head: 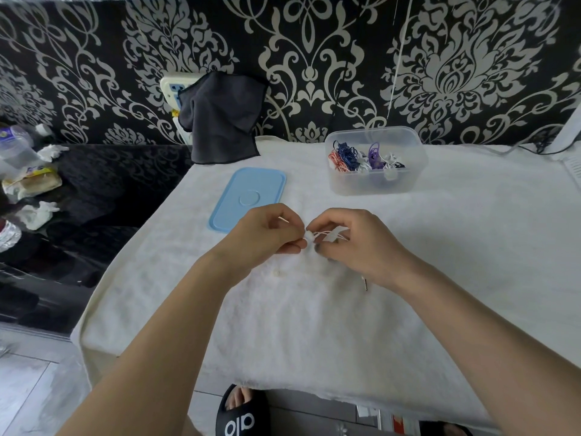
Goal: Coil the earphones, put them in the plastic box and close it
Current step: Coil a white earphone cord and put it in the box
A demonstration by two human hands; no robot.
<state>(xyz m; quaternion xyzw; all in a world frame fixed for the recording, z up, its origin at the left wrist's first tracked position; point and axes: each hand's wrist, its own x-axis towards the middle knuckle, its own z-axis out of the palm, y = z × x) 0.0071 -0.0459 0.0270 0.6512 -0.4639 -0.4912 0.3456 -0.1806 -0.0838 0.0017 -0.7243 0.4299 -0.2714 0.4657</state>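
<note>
- Pinching white earphones point(327, 236) between them, both hands meet over the middle of a counter point(471, 278) covered with a white towel point(283, 325).
- Left hand point(267, 236): fingers curled, thumb and fingertips nipping a white earbud at its right edge.
- Right hand point(355, 243): fingers curled around thin white cord, several loops of which show between thumb and forefinger.
- The two hands are close together, almost touching, joined by the short span of cord and bud.
- A small metal plug point(365, 284) hangs just below the right wrist, above the towel.
- Beyond the right hand, well apart from it, stands a clear plastic box point(374, 184), open at the top. Inside lie coiled earphones in red-and-white, dark blue, purple and white.
- Beyond the left hand, near it, a light blue lid point(248, 196) lies flat on the towel, apart from the box.
- Further back past the lid, a dark grey cloth point(220, 121) hangs against black wallpaper with a pale damask pattern, its lower edge on the towel.
- Far off to the left of the left hand, a dark surface carries crumpled tissues, wrappers and a plastic bottle.
- Under the near edge of the counter, between the forearms, a foot in a black slipper point(242, 413) shows on grey floor tiles.
</note>
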